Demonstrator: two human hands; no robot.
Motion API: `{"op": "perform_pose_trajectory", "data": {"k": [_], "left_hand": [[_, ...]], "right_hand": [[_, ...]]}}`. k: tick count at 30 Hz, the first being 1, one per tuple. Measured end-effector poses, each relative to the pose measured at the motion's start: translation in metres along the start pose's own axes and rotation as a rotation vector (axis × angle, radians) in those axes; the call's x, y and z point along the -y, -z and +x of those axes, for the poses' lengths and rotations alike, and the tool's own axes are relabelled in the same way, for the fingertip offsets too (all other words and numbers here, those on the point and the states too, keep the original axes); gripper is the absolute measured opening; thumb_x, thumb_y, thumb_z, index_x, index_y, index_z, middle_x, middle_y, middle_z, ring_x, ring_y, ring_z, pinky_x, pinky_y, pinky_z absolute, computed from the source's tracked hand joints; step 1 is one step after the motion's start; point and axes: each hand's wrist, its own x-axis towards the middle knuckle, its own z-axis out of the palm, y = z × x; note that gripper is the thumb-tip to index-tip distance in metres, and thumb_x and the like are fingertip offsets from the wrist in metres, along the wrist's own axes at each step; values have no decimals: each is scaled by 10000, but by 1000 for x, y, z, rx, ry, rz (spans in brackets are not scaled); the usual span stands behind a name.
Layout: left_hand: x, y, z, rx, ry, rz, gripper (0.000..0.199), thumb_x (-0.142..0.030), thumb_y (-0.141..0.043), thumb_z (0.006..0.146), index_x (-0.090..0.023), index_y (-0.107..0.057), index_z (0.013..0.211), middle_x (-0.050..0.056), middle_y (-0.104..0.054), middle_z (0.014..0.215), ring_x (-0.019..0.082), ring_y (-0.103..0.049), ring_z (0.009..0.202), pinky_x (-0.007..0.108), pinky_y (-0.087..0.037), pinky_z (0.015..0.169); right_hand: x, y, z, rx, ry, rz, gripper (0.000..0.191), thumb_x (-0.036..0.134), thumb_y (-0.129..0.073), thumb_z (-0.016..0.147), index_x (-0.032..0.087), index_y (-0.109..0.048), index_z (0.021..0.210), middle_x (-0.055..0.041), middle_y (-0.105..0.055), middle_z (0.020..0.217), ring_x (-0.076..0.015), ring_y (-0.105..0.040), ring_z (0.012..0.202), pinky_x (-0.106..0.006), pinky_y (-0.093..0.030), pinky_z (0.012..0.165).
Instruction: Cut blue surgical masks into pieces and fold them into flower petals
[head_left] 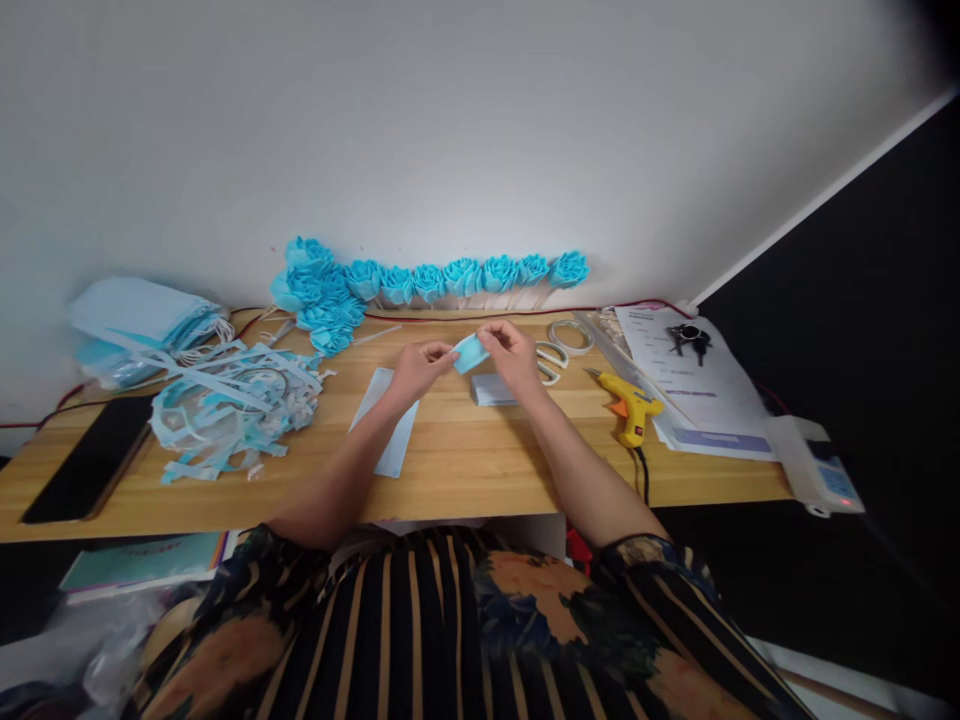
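Between my two hands is a small piece of light blue fabric [471, 353], folded and held above the table. My left hand [421, 368] pinches its left end, and my right hand [511, 352] grips the upper right end. Under my left forearm lies a flat pale blue sheet [397, 440]. A stack of folded pale blue pieces [493, 390] rests beneath my right hand. Just right of that hand are the white handles of a pair of scissors [553, 362]; the blades are hidden.
Blue fabric flowers [427, 282] line the wall. Left are face masks [142, 325], cut strips [232, 410] and a phone [90, 458]. Right are a tape roll [571, 337], a yellow glue gun [631, 408] with a cord, papers [675, 375], keys [690, 340] and a power strip [814, 465].
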Motion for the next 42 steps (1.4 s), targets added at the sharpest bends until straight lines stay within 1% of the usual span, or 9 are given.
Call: {"op": "perform_pose_trajectory", "data": {"k": [5,8,10,13,18,23,31,37,42], "left_hand": [[-10,0,-1,-9,-216,120,260,-346,-751,712,-199,-760,926,76,-754,998,195,-662,882,315,-500,820],[-11,-2,-3,17,-241,158,89,-280,-704,732,-193,-716,718,39,-740,853,185,-645,850,309,-476,835],[-10,-2,-4,22,-199,132,143,-276,-678,742,-183,-673,634,10,-686,714,158,-604,744,281,-454,750],[-8,0,-3,3,-94,-44,186,-335,-717,722,-173,-675,640,-13,-633,646,128,-545,657,254,-413,663],[-13,5,-2,-44,31,-288,255,-388,-827,647,-168,-699,660,-18,-637,647,113,-538,648,241,-413,673],[-23,3,-5,-46,63,-300,243,-356,-866,615,-163,-722,650,-7,-649,661,107,-527,648,235,-402,663],[-24,7,-5,-113,95,-260,235,-306,-802,704,-157,-658,592,-53,-482,460,57,-355,418,230,-248,447],[-18,2,-2,-33,145,-526,234,-291,-813,704,-137,-642,743,25,-696,735,128,-637,639,258,-518,637],[-13,-2,-1,27,134,-610,254,-301,-798,744,-135,-633,841,60,-725,856,165,-689,789,302,-560,755]], "right_hand": [[3,-4,-6,75,223,-224,171,356,-607,889,218,-676,814,-21,-706,840,-182,-621,815,-328,-479,812],[5,-8,-10,130,330,-336,184,342,-598,914,221,-688,809,-35,-704,825,-201,-615,846,-350,-465,843],[5,-9,-10,154,346,-353,196,357,-597,922,219,-697,825,-43,-702,833,-208,-614,867,-360,-463,866],[4,-6,-8,166,279,-236,244,402,-646,888,222,-700,1043,-53,-711,984,-216,-627,973,-379,-467,945],[-4,-1,-3,266,85,-64,712,405,-737,785,242,-485,1430,-68,-657,1197,-233,-606,1149,-425,-432,1073],[-4,-4,-5,248,89,-124,609,286,-654,791,227,-530,1385,-68,-652,1194,-226,-619,1092,-432,-446,1059],[-2,-3,-3,162,114,-186,521,254,-603,793,197,-575,1311,-25,-647,920,-206,-636,931,-391,-482,963],[-7,-8,-4,159,106,-110,517,246,-596,811,208,-568,1325,-18,-640,884,-184,-629,851,-367,-518,899],[-10,-10,-3,159,69,-64,557,249,-590,816,225,-540,1370,-14,-644,892,-171,-616,805,-327,-541,794]]}}
